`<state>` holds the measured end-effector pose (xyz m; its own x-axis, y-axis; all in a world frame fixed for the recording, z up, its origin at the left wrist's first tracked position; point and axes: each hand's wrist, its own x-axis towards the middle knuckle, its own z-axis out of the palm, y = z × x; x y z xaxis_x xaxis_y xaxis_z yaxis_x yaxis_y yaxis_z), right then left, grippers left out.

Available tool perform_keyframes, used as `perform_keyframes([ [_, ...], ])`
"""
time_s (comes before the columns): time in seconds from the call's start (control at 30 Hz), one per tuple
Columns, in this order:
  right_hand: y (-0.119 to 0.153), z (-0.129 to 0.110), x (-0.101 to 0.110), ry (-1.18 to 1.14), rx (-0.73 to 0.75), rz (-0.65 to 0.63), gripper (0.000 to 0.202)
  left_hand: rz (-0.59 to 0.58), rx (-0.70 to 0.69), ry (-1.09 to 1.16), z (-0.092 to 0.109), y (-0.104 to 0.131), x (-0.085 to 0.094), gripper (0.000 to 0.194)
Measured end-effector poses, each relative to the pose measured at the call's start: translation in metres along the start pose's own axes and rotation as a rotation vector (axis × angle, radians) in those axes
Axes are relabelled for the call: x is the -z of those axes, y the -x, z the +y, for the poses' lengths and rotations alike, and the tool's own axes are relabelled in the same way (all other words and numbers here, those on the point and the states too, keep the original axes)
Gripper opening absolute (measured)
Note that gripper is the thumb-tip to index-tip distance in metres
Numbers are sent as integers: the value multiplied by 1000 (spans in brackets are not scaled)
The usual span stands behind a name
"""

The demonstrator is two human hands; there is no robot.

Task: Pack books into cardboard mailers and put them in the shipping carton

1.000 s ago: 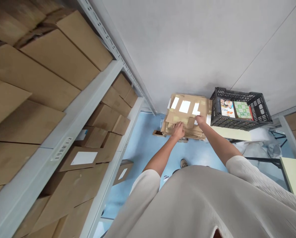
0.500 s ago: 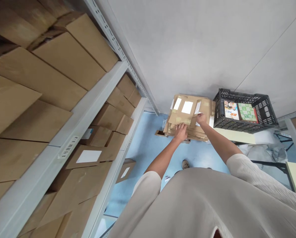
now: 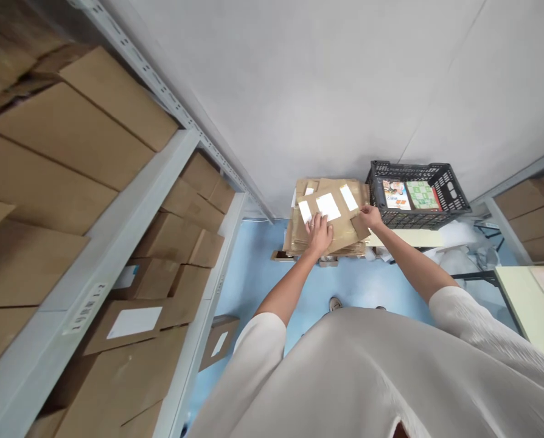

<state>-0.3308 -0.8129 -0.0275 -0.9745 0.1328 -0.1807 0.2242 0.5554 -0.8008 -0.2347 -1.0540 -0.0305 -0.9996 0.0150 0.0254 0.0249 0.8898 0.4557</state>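
A flattened cardboard box (image 3: 344,227) with white labels lies tilted on top of a stack of flattened boxes (image 3: 296,234) by the wall. My left hand (image 3: 318,235) rests on its near left part, fingers stretched out beside a white label. At the right corner my right hand (image 3: 371,216) pinches a flap of the same flattened box between thumb and fingers. Right of the stack stands a black plastic crate (image 3: 393,218) with colourful printed packs (image 3: 421,196) in it.
Metal shelving (image 3: 137,234) packed with cardboard boxes (image 3: 130,328) runs along my left. A box (image 3: 218,340) stands on the blue floor by its foot. Pale tabletops (image 3: 534,304) and clear plastic bags (image 3: 463,255) are at the right, with more boxes (image 3: 539,219) behind.
The top flattened box has turned clockwise on the stack. My left hand has slid farther up onto it, and my right hand has moved to its right corner. The view has shifted right.
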Motion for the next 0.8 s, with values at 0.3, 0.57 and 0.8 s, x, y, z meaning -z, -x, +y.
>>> perform_keyframes([
  [0.3,62,65,155,-56,80,57,21,-48,-182,-76,122,-14,-15,59],
  [0.57,149,187,310,-107,-44,195,20,-189,-396,-90,285,16,-95,62],
  [0.8,247,303,424,-153,-223,332,15,-336,-556,-73,423,69,-184,63],
])
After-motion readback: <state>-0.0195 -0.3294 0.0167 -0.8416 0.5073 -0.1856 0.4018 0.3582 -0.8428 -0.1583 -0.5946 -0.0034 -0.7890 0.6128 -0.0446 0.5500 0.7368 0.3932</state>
